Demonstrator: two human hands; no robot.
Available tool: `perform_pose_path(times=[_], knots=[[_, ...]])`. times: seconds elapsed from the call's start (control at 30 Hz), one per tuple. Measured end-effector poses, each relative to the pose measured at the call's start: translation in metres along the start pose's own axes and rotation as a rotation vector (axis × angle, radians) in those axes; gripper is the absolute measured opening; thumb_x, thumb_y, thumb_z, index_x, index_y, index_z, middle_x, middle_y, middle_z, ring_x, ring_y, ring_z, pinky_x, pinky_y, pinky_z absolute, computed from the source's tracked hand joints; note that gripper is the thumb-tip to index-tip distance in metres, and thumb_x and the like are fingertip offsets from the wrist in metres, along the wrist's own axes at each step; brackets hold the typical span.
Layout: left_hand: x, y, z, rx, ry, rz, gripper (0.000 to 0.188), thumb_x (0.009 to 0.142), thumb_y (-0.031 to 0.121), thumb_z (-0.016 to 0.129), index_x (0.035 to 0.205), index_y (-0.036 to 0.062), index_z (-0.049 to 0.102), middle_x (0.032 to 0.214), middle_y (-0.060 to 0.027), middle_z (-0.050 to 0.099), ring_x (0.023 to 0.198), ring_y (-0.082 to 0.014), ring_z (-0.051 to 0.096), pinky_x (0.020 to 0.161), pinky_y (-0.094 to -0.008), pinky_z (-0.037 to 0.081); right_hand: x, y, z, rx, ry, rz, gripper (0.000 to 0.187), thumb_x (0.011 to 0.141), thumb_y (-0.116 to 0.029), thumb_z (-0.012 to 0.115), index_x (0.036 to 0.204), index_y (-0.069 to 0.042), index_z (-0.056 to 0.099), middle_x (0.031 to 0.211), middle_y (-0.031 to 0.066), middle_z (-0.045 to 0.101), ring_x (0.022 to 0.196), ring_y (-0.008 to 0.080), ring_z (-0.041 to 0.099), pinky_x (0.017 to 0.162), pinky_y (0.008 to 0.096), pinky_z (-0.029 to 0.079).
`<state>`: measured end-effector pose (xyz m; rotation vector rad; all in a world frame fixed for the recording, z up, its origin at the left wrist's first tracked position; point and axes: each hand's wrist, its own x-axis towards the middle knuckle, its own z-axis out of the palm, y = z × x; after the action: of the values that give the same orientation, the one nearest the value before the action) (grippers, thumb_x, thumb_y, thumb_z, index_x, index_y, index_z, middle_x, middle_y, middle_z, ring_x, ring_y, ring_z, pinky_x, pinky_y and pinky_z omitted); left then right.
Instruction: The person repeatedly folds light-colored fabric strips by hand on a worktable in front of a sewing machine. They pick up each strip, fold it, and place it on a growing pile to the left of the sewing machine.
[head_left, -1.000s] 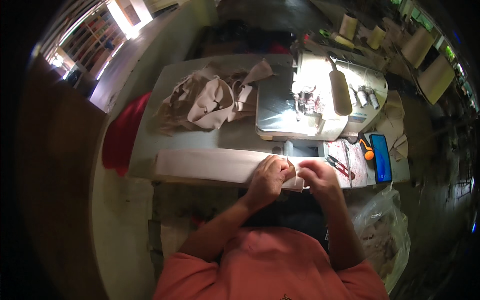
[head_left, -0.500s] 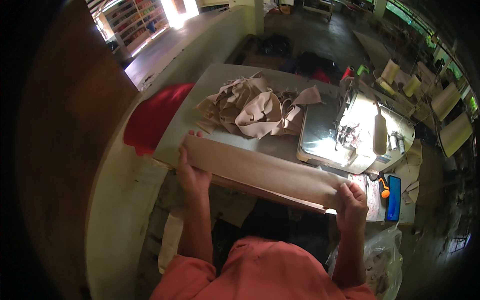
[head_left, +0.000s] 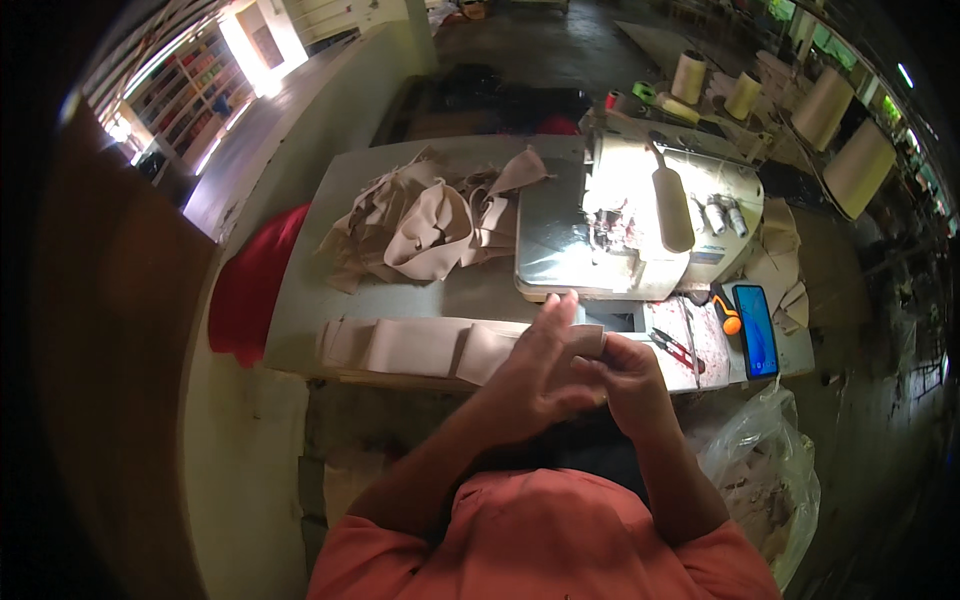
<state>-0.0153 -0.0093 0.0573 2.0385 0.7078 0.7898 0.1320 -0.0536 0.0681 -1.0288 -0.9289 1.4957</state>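
Left hand (head_left: 540, 368) held open over the strip (head_left: 412, 346), right hand (head_left: 637, 384) pinching its end.
The strip lies in folds along the front edge of the table (head_left: 470, 298). The left fingers are straight, pointing toward the machine (head_left: 645, 215), and hide part of the strip; whether they touch it is unclear.

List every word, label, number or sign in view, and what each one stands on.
Sewing machine: small dark lettering on its front, not copied out here.
Phone: tiny marks at the bottom of its blue screen, too small to read.
Fabric strip: no writing visible.
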Motion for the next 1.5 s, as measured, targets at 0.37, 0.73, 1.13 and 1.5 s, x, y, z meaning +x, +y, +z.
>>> perform_pose_path(times=[0.37, 0.73, 1.13, 1.5], knots=[[0.038, 0.006, -0.029, -0.272, 0.045, -0.345, 0.012, 0.076, 0.013, 0.058, 0.080, 0.0020, 0.056, 0.070, 0.0011, 0.054, 0.067, -0.0046, 0.046, 0.061, -0.0193, 0.039, 0.002, 0.000, -0.007, -0.050, 0.049, 0.025, 0.010, 0.078, -0.002, 0.052, 0.087, 0.002, 0.053, 0.075, 0.0056, 0.058, 0.063, 0.0101, 0.057, 0.054, 0.0203, 0.045], [0.102, -0.042, -0.011, 0.353, 0.133, 0.066, 0.011, 0.069, 0.008, 0.060, 0.075, 0.0004, 0.057, 0.068, -0.0110, 0.053, 0.062, -0.0187, 0.052, 0.058, -0.0286, 0.043, 0.057, 0.020, -0.041, -0.039, 0.185, -0.089, 0.017, 0.077, -0.003, 0.054, 0.092, 0.003, 0.049, 0.073, 0.0075, 0.057, 0.059, 0.0112, 0.057, 0.045, 0.0183, 0.042], [0.116, -0.056, -0.013, 0.506, 0.020, 0.139, 0.019, 0.066, 0.008, 0.055, 0.084, 0.0033, 0.050, 0.079, -0.0105, 0.050, 0.075, -0.0264, 0.051, 0.066, -0.0343, 0.043, 0.065, 0.029, -0.043, 0.014, 0.280, -0.107, 0.019, 0.080, -0.003, 0.052, 0.097, 0.004, 0.053, 0.076, 0.0094, 0.059, 0.056, 0.0105, 0.055, 0.050, 0.0185, 0.043], [0.112, -0.070, -0.012, 0.486, 0.097, 0.176, 0.029, 0.070, 0.004, 0.051, 0.099, -0.0023, 0.048, 0.096, -0.0189, 0.053, 0.088, -0.0316, 0.052, 0.076, -0.0383, 0.043, 0.063, 0.034, -0.046, 0.063, 0.302, -0.107, 0.019, 0.083, -0.003, 0.047, 0.099, 0.004, 0.053, 0.074, 0.0105, 0.059, 0.059, 0.0094, 0.054, 0.054, 0.0202, 0.045]])
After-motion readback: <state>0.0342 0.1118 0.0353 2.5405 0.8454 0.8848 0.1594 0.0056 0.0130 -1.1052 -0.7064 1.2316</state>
